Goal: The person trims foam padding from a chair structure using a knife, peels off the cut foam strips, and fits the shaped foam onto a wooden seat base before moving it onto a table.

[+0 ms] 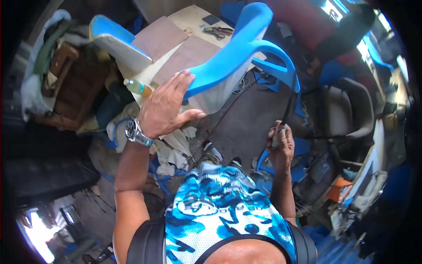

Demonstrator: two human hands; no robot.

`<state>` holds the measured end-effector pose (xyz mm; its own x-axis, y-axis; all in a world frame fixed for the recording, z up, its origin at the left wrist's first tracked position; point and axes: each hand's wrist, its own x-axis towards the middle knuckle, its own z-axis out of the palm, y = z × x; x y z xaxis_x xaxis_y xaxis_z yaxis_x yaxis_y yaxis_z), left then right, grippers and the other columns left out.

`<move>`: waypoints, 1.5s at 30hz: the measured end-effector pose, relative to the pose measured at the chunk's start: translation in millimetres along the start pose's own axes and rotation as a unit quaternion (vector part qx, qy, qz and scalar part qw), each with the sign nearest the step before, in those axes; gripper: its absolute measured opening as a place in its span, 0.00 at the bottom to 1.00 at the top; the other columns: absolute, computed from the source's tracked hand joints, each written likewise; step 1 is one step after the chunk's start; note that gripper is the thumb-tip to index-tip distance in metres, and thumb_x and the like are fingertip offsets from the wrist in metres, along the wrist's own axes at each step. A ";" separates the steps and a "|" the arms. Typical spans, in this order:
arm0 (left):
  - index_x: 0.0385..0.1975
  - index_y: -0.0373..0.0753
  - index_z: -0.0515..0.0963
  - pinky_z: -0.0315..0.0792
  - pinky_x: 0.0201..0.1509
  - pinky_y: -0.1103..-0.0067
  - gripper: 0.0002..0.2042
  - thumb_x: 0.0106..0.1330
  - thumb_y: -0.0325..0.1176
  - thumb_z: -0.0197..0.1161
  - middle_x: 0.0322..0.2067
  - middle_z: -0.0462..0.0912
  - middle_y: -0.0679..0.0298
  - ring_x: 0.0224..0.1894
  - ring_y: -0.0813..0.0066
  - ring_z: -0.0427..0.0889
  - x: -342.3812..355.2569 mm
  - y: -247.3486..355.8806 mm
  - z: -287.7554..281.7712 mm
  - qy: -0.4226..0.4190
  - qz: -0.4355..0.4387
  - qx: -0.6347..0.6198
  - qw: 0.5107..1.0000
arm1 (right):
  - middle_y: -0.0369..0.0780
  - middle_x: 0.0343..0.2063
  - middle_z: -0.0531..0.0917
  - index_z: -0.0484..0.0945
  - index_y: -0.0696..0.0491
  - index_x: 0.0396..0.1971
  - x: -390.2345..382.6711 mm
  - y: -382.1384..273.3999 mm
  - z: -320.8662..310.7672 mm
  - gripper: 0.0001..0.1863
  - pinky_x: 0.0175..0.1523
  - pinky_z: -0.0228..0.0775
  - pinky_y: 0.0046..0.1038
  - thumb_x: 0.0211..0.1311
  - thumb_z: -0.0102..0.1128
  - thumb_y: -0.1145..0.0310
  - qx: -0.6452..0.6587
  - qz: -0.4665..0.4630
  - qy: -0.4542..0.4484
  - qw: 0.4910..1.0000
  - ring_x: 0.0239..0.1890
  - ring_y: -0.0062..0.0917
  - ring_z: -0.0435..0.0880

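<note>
In a cluttered workroom, blue scraps and pale cloth (173, 154) litter the dark floor (250, 112) around a person in a blue-and-white patterned top (228, 198). The hands are well apart. The right hand (282, 145), held low with its fingers curled, closes around a small greyish object (276, 137) too obscured to identify. The left hand (165, 105), below a silver wristwatch (132, 130), reaches forward, fingers extended, thumb spread, laid against the near end of a curved blue chair part (220, 61), seemingly to steady it. The part slants up over the tabletop (187, 20), which likely bears some of its weight. A bottle (137, 88) tilts at the left edge; farther back, brown sheets (160, 37) and pliers (218, 31) lie flat, apparently set beyond the raised part to stay within reach.
</note>
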<state>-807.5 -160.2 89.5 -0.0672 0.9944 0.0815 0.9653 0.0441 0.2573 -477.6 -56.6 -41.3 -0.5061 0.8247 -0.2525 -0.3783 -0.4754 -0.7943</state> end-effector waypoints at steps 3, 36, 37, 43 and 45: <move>0.65 0.34 0.62 0.60 0.70 0.64 0.40 0.60 0.56 0.64 0.65 0.65 0.45 0.68 0.46 0.63 16.7 -17.3 -12.0 -0.055 -0.052 0.025 0.997 | 0.36 0.35 0.77 0.71 0.51 0.54 21.6 37.8 -7.4 0.17 0.27 0.65 0.19 0.70 0.55 0.59 -0.020 0.096 -0.006 0.995 0.27 0.17 0.75; 0.37 0.33 0.80 0.75 0.44 0.63 0.14 0.56 0.37 0.65 0.33 0.80 0.49 0.39 0.53 0.81 252.3 34.8 59.6 -0.020 0.157 0.331 0.930 | 0.32 0.29 0.76 0.71 0.53 0.54 174.5 207.2 71.3 0.21 0.23 0.62 0.17 0.70 0.56 0.55 0.253 -0.005 -0.041 0.966 0.25 0.13 0.74; 0.37 0.32 0.82 0.76 0.39 0.68 0.16 0.57 0.39 0.65 0.29 0.83 0.51 0.33 0.60 0.83 254.5 29.4 53.5 -0.018 0.120 0.244 0.962 | 0.32 0.29 0.76 0.71 0.53 0.54 175.9 208.5 67.0 0.21 0.23 0.62 0.17 0.70 0.56 0.55 0.263 0.001 -0.033 0.964 0.25 0.13 0.74; 0.43 0.34 0.82 0.73 0.31 0.84 0.17 0.60 0.39 0.71 0.28 0.85 0.65 0.28 0.84 0.80 232.2 24.4 35.6 0.007 -0.024 -0.022 0.999 | 0.32 0.31 0.76 0.70 0.52 0.54 180.0 190.0 75.5 0.18 0.21 0.61 0.14 0.71 0.55 0.58 0.232 -0.006 -0.092 0.968 0.26 0.12 0.75; 0.44 0.34 0.82 0.74 0.33 0.84 0.18 0.60 0.39 0.71 0.30 0.85 0.65 0.30 0.83 0.81 227.4 38.7 41.2 -0.008 0.016 0.021 1.000 | 0.32 0.31 0.77 0.73 0.52 0.53 181.8 187.1 82.5 0.17 0.20 0.60 0.14 0.70 0.56 0.59 0.246 -0.011 -0.107 0.963 0.26 0.12 0.75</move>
<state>-775.0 71.6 78.3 -0.0321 0.9968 0.0731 0.9768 0.0158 0.2135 -704.4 -20.9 -190.2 -0.6225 0.7788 -0.0773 -0.6856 -0.5903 -0.4260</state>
